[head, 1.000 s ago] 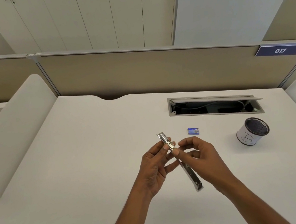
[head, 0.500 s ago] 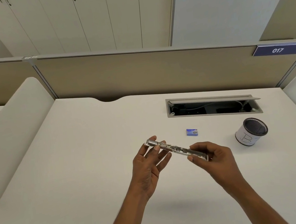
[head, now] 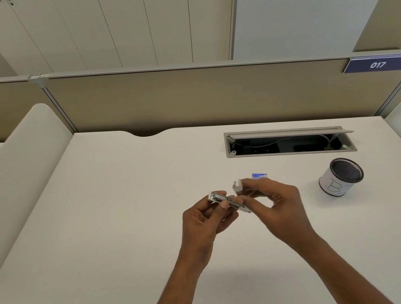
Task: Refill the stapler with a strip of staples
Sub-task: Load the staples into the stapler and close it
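Note:
A slim silver stapler [head: 220,198] is held above the white desk [head: 102,231], lying roughly level with its left end free. My left hand [head: 204,219] pinches its left half between thumb and fingers. My right hand [head: 274,203] grips the right end, where a pale part of the stapler [head: 237,186] is tilted upward above the metal body. A small blue staple box [head: 259,175] lies on the desk just behind my right hand, partly hidden by the fingers. No loose strip of staples can be made out.
A white cup with a black mesh inside [head: 341,179] stands to the right. An open cable tray [head: 289,142] is set into the desk behind it. Beige partition panels [head: 186,96] close the back, and padded dividers rise at both sides.
The stapler turned from pointing away from me to lying sideways between both hands. My right hand slid in along it, and a pale part now sticks up at the right end.

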### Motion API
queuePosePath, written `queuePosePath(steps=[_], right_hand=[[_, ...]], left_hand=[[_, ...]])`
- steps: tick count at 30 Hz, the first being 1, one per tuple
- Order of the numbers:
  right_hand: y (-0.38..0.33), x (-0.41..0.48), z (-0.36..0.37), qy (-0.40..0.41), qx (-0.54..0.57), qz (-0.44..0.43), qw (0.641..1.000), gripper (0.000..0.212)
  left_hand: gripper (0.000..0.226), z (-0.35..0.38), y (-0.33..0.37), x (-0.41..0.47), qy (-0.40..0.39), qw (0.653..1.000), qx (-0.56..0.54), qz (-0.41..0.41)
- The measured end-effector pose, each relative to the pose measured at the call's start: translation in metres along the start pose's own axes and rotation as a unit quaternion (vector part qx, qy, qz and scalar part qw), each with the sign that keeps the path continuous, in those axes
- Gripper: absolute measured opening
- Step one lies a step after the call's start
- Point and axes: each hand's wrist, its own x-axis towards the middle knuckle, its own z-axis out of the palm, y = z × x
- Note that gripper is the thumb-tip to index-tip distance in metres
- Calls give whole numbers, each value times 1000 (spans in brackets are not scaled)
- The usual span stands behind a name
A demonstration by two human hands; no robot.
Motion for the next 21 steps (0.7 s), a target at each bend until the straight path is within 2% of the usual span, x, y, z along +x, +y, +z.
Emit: queuePosePath(steps=[3,7,14,21], right_hand=[[0,3,3,-39,-42,-27,998,27],[4,4,6,-59,-37,-8,998,25],[5,4,7,-61,-60,-7,996,27],[5,5,5,-68,-51,23,996,27]], left_hand=[[26,2,0,-2,-18,999,32,4],[25,2,2,-4,-20,999,40,-5],[33,6,2,-4,-25,999,36,-6],[24,10,1,-3,-32,997,64,3]])
